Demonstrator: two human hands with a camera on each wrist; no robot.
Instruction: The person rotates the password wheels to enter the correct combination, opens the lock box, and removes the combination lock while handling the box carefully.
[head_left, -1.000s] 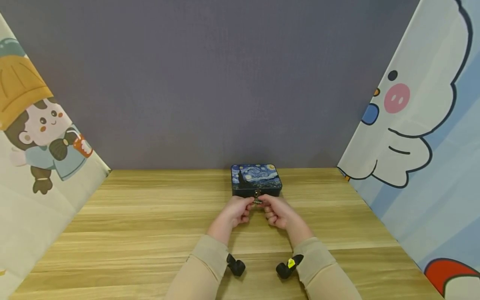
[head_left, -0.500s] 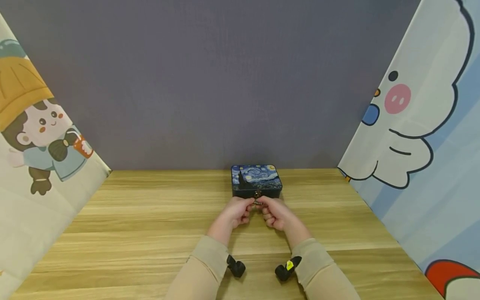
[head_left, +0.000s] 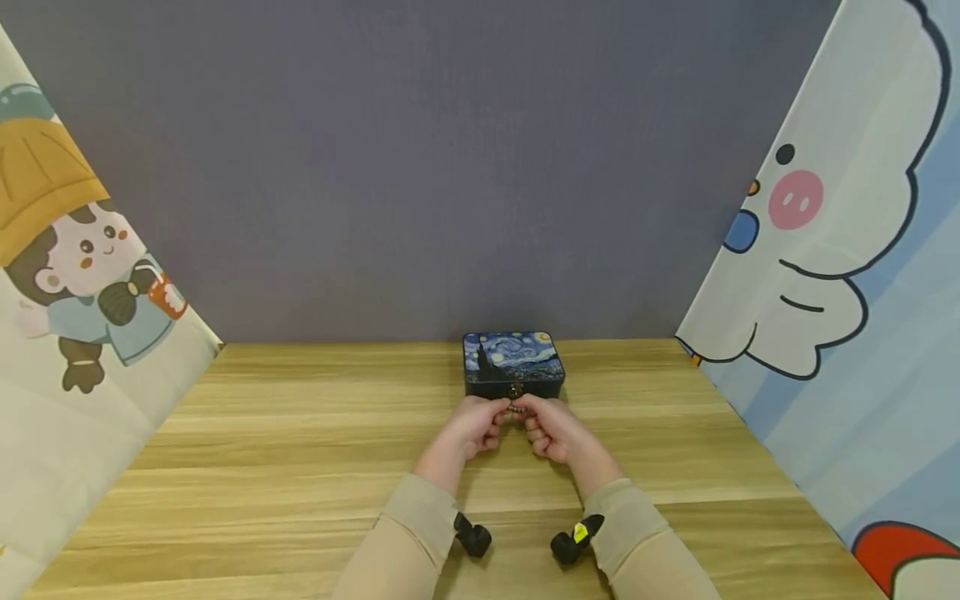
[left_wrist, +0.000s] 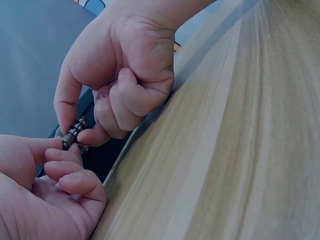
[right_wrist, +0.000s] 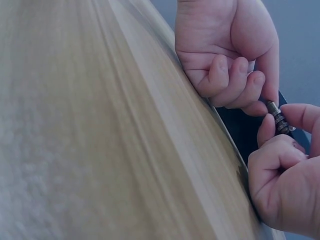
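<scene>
A small dark metal combination padlock (head_left: 517, 408) with ringed dials is at the front of a flat box (head_left: 513, 357), just below its brass latch (head_left: 515, 389). The box lid carries a swirling blue night-sky painting. My left hand (head_left: 472, 427) pinches one end of the padlock between thumb and finger, while my right hand (head_left: 557, 429) pinches the other end. Both hands' remaining fingers are curled inward. Up close in the left wrist view, the ridged barrel (left_wrist: 75, 131) shows between the fingertips of both hands. Fingers cover parts of the padlock.
The box stands on a wood-grain table (head_left: 300, 467), close to a grey back panel (head_left: 450, 167). Cartoon-printed sheets border the table on the left (head_left: 90, 433) and right (head_left: 885, 400). Black wrist cameras sit by both sleeve cuffs.
My right fingertips have shifted slightly on the padlock, and it lies at a slightly different angle. Both hands keep their pinch, and the box stays in place.
</scene>
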